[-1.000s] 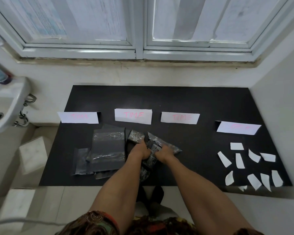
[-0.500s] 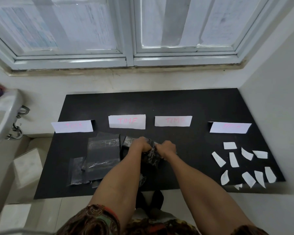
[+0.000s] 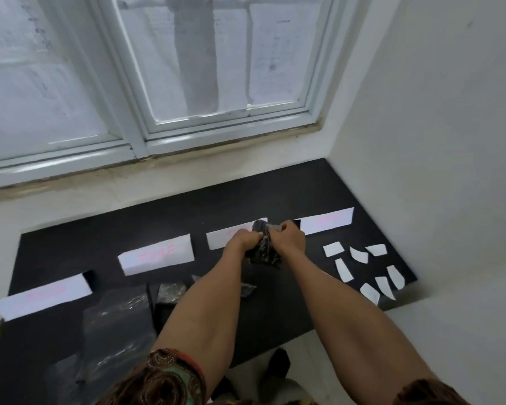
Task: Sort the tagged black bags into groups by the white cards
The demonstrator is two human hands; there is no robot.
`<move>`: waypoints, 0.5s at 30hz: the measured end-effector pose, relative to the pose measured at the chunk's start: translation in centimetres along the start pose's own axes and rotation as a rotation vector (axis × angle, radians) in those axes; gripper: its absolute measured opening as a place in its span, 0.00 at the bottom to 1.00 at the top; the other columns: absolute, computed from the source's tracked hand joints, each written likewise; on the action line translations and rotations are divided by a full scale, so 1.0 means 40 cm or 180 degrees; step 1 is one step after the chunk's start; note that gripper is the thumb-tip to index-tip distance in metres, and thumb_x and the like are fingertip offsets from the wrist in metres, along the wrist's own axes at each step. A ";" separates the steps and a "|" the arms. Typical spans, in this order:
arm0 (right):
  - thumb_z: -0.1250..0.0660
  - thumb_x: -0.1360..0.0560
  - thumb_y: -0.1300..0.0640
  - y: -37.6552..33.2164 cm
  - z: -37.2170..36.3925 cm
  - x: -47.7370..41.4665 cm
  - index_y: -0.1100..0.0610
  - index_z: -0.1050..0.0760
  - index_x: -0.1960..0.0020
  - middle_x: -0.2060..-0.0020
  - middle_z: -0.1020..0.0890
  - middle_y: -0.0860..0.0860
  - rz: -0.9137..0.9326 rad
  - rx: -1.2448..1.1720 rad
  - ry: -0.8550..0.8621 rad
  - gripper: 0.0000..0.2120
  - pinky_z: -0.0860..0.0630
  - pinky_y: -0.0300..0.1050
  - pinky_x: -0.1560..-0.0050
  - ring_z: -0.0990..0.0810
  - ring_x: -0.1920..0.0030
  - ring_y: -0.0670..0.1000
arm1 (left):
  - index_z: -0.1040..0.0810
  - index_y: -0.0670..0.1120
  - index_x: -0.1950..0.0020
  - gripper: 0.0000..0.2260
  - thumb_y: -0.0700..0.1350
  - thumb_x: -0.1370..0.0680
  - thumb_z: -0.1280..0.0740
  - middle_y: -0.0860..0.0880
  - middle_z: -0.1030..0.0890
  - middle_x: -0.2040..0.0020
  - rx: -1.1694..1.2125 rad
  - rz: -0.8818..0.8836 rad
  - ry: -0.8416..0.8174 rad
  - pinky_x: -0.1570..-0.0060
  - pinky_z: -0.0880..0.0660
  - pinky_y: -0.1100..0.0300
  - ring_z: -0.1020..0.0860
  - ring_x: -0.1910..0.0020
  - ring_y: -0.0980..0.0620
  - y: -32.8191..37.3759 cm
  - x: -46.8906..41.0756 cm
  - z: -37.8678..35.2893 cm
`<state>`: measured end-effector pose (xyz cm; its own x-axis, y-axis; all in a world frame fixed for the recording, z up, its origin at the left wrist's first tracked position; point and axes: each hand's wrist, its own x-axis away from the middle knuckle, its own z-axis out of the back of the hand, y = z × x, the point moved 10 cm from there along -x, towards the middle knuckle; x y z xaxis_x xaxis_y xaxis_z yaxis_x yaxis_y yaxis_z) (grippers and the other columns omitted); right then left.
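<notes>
While left hand (image 3: 241, 239) and right hand (image 3: 290, 236) clutch one crumpled black bag (image 3: 264, 254), hiding part of the third white card (image 3: 218, 238), paper slips (image 3: 362, 268) lie rightward, flat bags (image 3: 117, 320) leftward.

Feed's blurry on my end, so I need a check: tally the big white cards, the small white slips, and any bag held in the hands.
Big white cards: 4, one partly behind the left hand
Small white slips: 7
Black bag, gripped by the left hand and the right hand: 1
Total: 12

Pink "TIME" on one white card (image 3: 156, 254)
</notes>
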<state>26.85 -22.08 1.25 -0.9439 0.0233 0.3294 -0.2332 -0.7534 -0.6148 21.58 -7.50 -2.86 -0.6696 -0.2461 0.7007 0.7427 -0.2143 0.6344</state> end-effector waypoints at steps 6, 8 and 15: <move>0.38 0.23 0.53 0.082 0.142 -0.091 0.58 0.25 0.42 0.45 0.19 0.56 0.0064 -0.0116 0.0301 0.13 0.30 0.44 0.49 0.23 0.43 0.58 | 0.26 0.37 0.39 0.15 0.46 0.20 0.37 0.39 0.20 0.45 0.0594 -0.0034 -0.0267 0.42 0.23 0.45 0.21 0.45 0.40 0.107 -0.051 -0.157; 0.42 0.21 0.54 0.124 0.180 -0.122 0.59 0.26 0.42 0.44 0.20 0.57 0.0020 -0.0346 0.0364 0.13 0.32 0.44 0.49 0.24 0.42 0.58 | 0.25 0.39 0.40 0.12 0.44 0.19 0.38 0.40 0.20 0.46 0.0713 -0.0061 -0.0335 0.44 0.22 0.47 0.21 0.44 0.40 0.142 -0.062 -0.206; 0.45 0.21 0.59 0.334 0.213 -0.206 0.64 0.24 0.48 0.47 0.20 0.62 -0.0278 0.0091 0.0273 0.13 0.29 0.48 0.51 0.22 0.46 0.63 | 0.23 0.40 0.40 0.13 0.45 0.20 0.37 0.40 0.19 0.44 0.0894 0.0020 -0.0057 0.41 0.24 0.44 0.21 0.44 0.40 0.174 -0.148 -0.275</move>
<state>33.49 -37.94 -3.56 -0.9371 0.1449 0.3174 -0.3097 -0.7645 -0.5654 30.77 -17.93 -6.16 -0.6669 -0.2292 0.7090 0.7177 0.0582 0.6939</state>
